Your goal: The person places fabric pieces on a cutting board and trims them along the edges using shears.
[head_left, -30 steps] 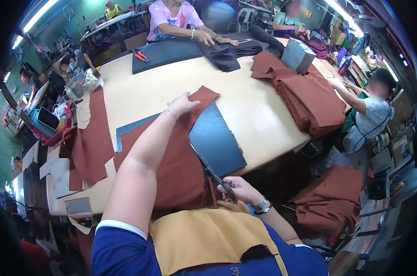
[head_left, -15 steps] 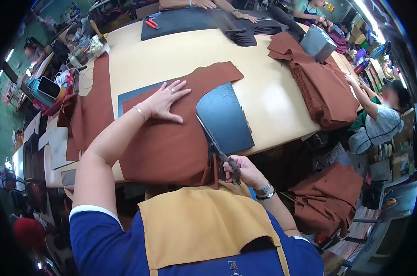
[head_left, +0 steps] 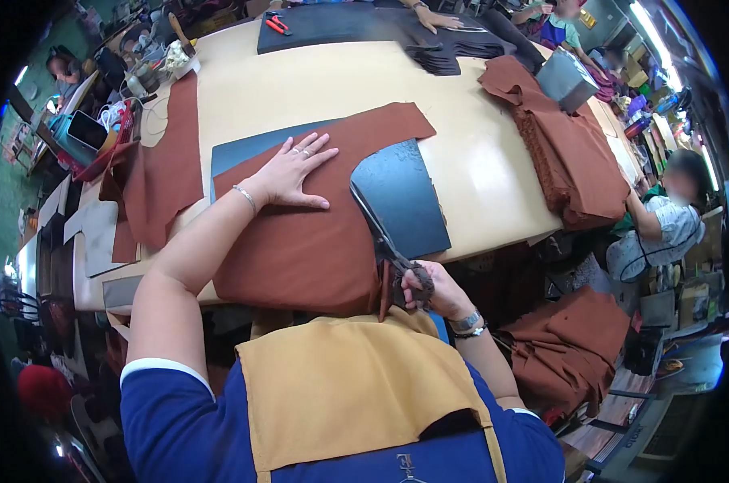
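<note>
My left hand lies flat with spread fingers on a reddish-brown sheet of fabric or leather. A dark blue board shows beneath the sheet at its right side and upper left. My right hand grips the wrapped handles of long dark scissors near the table's front edge. Their blades point up and left along the sheet's right edge, over the board. A narrow brown strip hangs beside the scissors at the front edge.
A brown stack lies at right under a metal block. Red-handled pliers rest on a dark board at the back, near a co-worker's hand. Another person is at right. More brown material is piled below, right.
The scissors and my right hand have shifted slightly right in view, with the handles a little lower relative to the board. My left hand stays flat on the sheet. The whole view has shifted slightly.
</note>
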### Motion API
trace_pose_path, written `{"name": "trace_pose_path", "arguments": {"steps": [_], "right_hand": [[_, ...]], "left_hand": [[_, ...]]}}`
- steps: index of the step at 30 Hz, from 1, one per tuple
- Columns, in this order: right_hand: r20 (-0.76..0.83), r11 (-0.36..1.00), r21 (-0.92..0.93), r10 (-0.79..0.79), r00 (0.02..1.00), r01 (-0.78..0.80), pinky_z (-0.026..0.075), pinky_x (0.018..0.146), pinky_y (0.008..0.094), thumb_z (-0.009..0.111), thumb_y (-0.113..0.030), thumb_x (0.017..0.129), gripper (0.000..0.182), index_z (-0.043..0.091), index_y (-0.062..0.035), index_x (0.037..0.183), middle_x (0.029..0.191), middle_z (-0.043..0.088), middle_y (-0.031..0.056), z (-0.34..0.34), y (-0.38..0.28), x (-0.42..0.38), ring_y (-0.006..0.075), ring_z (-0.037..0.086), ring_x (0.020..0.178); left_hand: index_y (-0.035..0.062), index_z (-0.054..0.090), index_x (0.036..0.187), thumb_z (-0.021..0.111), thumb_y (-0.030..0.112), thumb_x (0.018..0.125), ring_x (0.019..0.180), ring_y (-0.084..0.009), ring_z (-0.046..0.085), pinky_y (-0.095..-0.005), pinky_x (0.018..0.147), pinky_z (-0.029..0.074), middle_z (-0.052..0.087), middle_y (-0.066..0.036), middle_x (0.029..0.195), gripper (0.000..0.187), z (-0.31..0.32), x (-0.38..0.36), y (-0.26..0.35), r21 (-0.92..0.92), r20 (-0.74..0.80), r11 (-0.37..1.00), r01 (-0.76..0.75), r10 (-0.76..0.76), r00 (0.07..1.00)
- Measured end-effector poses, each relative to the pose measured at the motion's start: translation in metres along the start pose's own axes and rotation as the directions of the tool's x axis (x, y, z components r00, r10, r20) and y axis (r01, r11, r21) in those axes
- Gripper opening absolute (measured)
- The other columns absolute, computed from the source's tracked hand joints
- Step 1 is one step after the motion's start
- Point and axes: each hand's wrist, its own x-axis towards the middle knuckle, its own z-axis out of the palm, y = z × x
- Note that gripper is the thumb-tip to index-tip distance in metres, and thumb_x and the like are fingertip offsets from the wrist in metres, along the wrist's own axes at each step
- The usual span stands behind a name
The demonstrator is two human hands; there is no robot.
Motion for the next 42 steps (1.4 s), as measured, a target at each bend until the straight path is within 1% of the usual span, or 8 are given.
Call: {"name": "trace_pose_path", "arguments": {"steps": [4,6,17,25,27,33,38,42], "right_hand": [[0.049,0.999,0.036,0.033,0.998,-0.035,0.048,0.054,0.0246,0.064,-0.036,0.09,0.034,0.058,-0.0041,0.082,0.068,0.059,0.0029,-0.022,0.004,-0.021,0.012,0.059,0.057],[0.021,0.992,0.062,0.112,0.993,-0.113,0.048,0.052,0.0241,0.066,-0.038,0.087,0.036,0.059,-0.003,0.088,0.07,0.059,0.0029,-0.024,-0.002,-0.034,0.0123,0.058,0.056],[0.021,0.996,0.066,0.059,0.998,-0.06,0.049,0.057,0.0265,0.061,-0.04,0.091,0.036,0.056,-0.0051,0.082,0.067,0.059,0.0043,-0.001,0.001,0.001,0.0131,0.058,0.058],[-0.009,0.996,0.023,0.082,0.997,-0.082,0.051,0.055,0.0233,0.06,-0.028,0.093,0.023,0.058,-0.0059,0.088,0.071,0.058,0.0011,0.003,0.008,0.013,0.0091,0.059,0.061],[-0.024,0.999,0.009,0.043,0.999,-0.043,0.051,0.054,0.0226,0.055,-0.024,0.095,0.019,0.058,-0.0065,0.089,0.072,0.057,-0.0005,0.006,0.005,0.007,0.0086,0.06,0.062],[-0.001,0.999,0.043,-0.022,1.0,0.022,0.048,0.051,0.0215,0.062,-0.032,0.092,0.026,0.055,-0.0098,0.08,0.067,0.054,-0.0024,0.011,0.013,0.006,0.0068,0.055,0.057],[0.032,0.999,0.044,0.006,0.999,-0.008,0.048,0.052,0.0211,0.06,-0.03,0.093,0.023,0.057,-0.0094,0.083,0.071,0.055,-0.0027,0.01,0.006,0.005,0.0063,0.056,0.058],[-0.044,0.995,0.102,0.007,0.999,-0.003,0.048,0.052,0.0216,0.061,-0.027,0.092,0.019,0.059,-0.008,0.089,0.074,0.056,-0.0018,0.011,0.012,0.003,0.007,0.058,0.06]], "left_hand": [[0.0168,0.027,0.148,0.065,0.072,0.067,0.145,-0.0354,0.011,-0.0605,0.113,0.011,0.016,-0.015,0.156,0.106,0.001,0.0,-0.005,0.018,0.003,1.0,-0.012,0.012,1.0],[0.016,0.028,0.148,0.062,0.075,0.068,0.144,-0.0359,0.012,-0.0609,0.113,0.012,0.017,-0.016,0.156,0.105,0.001,0.002,-0.007,0.035,-0.001,0.999,-0.024,0.024,1.0],[0.0165,0.027,0.149,0.065,0.072,0.066,0.144,-0.0366,0.013,-0.0616,0.112,0.011,0.016,-0.016,0.156,0.107,0.003,-0.002,0.011,0.023,0.013,0.997,-0.077,0.077,0.997],[0.0157,0.027,0.149,0.065,0.072,0.065,0.145,-0.036,0.011,-0.0601,0.113,0.01,0.016,-0.017,0.156,0.108,0.003,-0.007,0.02,-0.004,-0.006,0.999,-0.033,0.033,0.999],[0.014,0.03,0.148,0.062,0.076,0.065,0.144,-0.0361,0.013,-0.0591,0.113,0.011,0.02,-0.018,0.155,0.108,0.001,-0.008,0.026,0.0,-0.022,1.0,-0.011,0.011,1.0],[0.0133,0.03,0.148,0.058,0.081,0.064,0.144,-0.0345,0.013,-0.0585,0.113,0.009,0.019,-0.017,0.155,0.112,0.004,-0.019,0.043,-0.006,-0.041,0.989,0.15,-0.15,0.988],[0.0132,0.029,0.148,0.056,0.083,0.063,0.144,-0.035,0.013,-0.0592,0.113,0.009,0.019,-0.017,0.156,0.114,0.012,-0.023,0.057,0.015,-0.048,0.977,0.214,-0.213,0.976],[0.0142,0.03,0.148,0.053,0.074,0.075,0.144,-0.0354,0.014,-0.0596,0.112,0.011,0.019,-0.017,0.155,0.097,0.016,-0.027,0.064,0.012,-0.076,0.967,0.253,-0.251,0.965]]}}
